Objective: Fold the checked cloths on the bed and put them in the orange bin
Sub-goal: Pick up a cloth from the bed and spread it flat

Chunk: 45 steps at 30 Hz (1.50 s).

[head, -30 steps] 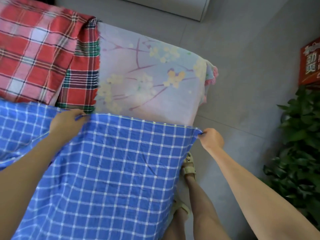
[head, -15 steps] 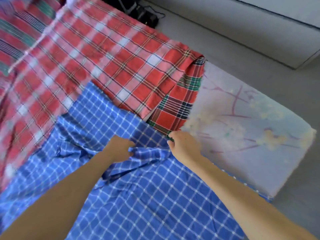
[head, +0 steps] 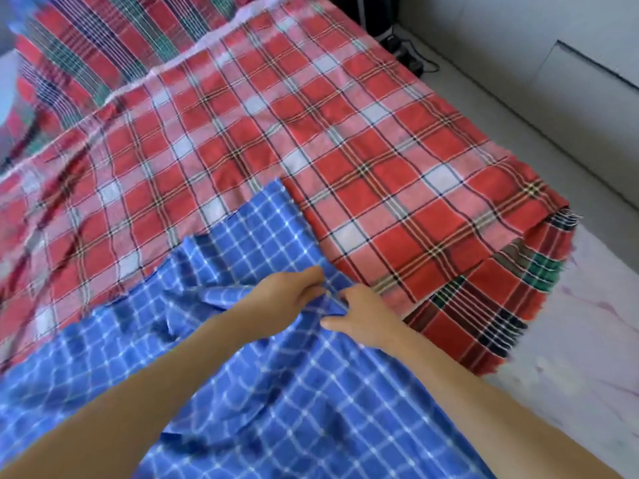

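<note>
Fingers of left hand, right hand curled, pinching blue checked cloth (bunched).

near cloth lies at the front edge of the bed, its far corner lapping onto the wide cloth behind. a third cloth lies under the wide cloth, emerging at its right. left hand and right hand, side by side, grip the near cloth.

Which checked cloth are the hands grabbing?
The blue cloth with thin white lines, bunched up nearest the person. The left hand and right hand both pinch it. The red-and-white cloth and red-and-green cloth lie flat beyond, not held.
</note>
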Motion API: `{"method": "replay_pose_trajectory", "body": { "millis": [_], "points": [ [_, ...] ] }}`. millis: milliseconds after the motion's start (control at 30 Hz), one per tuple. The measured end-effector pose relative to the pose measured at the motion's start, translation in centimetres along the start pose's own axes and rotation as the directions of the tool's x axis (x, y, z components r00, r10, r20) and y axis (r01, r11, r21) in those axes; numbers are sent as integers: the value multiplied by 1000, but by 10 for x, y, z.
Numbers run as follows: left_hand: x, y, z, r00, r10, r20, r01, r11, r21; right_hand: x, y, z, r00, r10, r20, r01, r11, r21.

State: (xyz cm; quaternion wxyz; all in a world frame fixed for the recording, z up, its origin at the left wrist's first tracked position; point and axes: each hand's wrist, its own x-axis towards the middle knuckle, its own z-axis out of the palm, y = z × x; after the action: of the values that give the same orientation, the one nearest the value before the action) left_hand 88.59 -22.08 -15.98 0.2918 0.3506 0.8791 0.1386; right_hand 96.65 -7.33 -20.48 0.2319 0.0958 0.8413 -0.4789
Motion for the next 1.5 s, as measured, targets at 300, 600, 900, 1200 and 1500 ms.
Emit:
{"method": "replay_pose_trajectory", "body": {
  "millis": [300, 600, 900, 1200, 1500],
  "points": [
    [46, -52, -69, 904, -52, 425, -223, 790, 571, 15, 18, -27, 993, 109, -50, -120, 902, -414],
    [30, -69, -74, 992, -32, -123, -15, 931, -364, 63, -50, -24, 990, -120, 76, 122, 992, -20],
    [44, -88, -158, 992, -108, 70, 31, 732, 681, 78, -60, -26, 997, -21, -74, -7, 934, -358],
    [103, -110, -175, 980, -27, -197, 178, 566, 805, 144, -59, -39, 929, 97, -356, -167, 971, -172],
    [122, -123, -152, 981, -167, -103, 191, 934, 302, 183, -86, -46, 983, -141, -116, 156, 979, 132]
  ]
}}
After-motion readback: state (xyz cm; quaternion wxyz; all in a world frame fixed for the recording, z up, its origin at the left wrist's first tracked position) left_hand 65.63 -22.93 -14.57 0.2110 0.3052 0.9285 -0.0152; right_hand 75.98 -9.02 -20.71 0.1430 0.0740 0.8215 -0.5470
